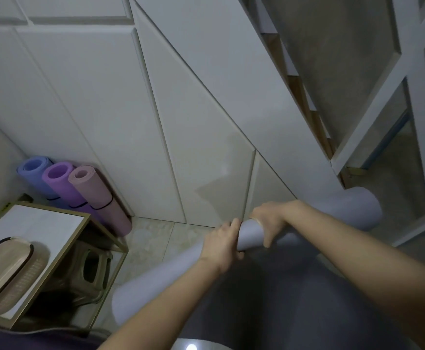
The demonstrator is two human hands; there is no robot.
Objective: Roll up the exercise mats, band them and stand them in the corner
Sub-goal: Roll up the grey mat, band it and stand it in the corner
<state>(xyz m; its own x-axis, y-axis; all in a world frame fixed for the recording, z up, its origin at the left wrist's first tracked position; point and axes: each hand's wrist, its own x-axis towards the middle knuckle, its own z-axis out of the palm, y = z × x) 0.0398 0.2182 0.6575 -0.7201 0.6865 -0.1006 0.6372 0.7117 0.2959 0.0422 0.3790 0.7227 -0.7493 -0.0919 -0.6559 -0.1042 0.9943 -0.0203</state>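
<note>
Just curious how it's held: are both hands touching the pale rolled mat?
Touching. Head view: left hand and right hand both curl round the pale rolled mat.

Tiled floor (153,238) bears three rolled mats (65,188) (cornered) and a side table (42,223).

The pale lilac mat (250,236) presents a smooth, matt foam skin, as do the blue mat (33,173), purple mat (60,183) and pink mat (97,195) in the corner, each girdled by one of the thin black bands (101,205), material not determinable. The wall panels (105,109) are white with a smooth satin finish; the floor tiles (150,238) are glossy and faintly marbled. The counter (42,223) has a smooth white top in a brass-coloured metal frame and carries a beige plastic basket (27,276) with a perforated wall, while the stool (90,269) beneath appears to be moulded plastic.
</note>
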